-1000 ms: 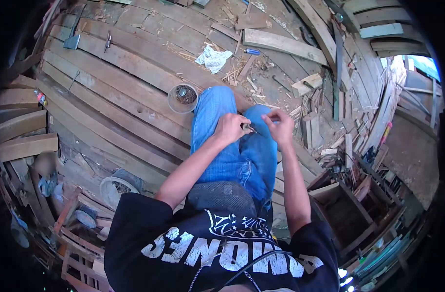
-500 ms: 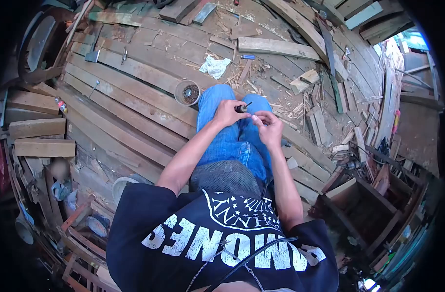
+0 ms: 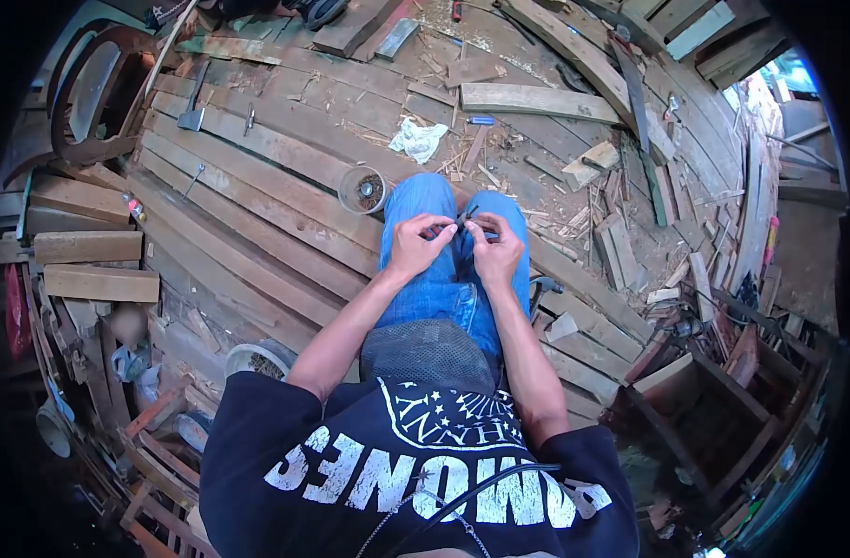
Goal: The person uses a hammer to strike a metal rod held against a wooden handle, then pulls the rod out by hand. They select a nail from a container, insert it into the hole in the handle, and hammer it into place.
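My left hand (image 3: 414, 244) and my right hand (image 3: 495, 251) meet over my knees in blue jeans. Both pinch a small dark metal piece (image 3: 464, 221) between their fingertips; it is too small to name. I sit on rough wooden planks (image 3: 257, 195). A small round tin (image 3: 363, 189) with dark bits in it stands just left of my left knee.
A white crumpled rag (image 3: 418, 139), a blue marker (image 3: 481, 120) and loose board offcuts (image 3: 527, 100) lie ahead. A hammer (image 3: 194, 104) rests far left on the planks. Stacked wood blocks (image 3: 85, 265) lie at left. An open wooden box (image 3: 699, 409) stands at right.
My right hand has come in from the right to meet my left hand. Both hands have dropped closer to my knees, now gripping the small piece together.
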Demonstrator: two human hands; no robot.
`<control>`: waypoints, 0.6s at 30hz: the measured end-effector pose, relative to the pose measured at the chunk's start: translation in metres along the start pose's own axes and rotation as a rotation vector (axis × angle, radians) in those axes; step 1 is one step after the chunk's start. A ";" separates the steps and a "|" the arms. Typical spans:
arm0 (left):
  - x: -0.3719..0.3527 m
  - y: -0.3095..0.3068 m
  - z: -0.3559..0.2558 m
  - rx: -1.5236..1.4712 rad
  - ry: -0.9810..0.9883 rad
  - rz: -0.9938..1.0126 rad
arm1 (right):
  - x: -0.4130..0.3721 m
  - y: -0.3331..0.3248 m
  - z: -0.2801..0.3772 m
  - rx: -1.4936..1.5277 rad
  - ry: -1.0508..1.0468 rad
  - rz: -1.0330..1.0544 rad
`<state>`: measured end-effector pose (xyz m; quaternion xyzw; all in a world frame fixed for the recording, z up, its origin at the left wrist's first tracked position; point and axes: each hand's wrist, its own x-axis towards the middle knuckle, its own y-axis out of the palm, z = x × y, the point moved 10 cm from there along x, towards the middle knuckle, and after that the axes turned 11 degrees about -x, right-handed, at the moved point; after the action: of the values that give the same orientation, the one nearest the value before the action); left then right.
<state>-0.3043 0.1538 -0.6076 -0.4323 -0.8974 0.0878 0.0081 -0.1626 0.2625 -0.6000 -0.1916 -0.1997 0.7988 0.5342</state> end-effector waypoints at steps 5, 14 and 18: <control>0.004 0.006 0.000 -0.006 0.021 0.026 | -0.003 -0.004 -0.019 0.006 0.040 -0.022; 0.007 0.011 0.006 0.046 0.006 0.067 | -0.001 -0.005 -0.008 0.013 -0.085 -0.091; 0.009 0.012 0.005 0.052 0.029 0.082 | -0.001 -0.003 -0.005 0.020 -0.086 -0.078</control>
<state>-0.3011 0.1677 -0.6157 -0.4695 -0.8761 0.1052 0.0290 -0.1571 0.2632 -0.6029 -0.1438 -0.2220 0.7867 0.5578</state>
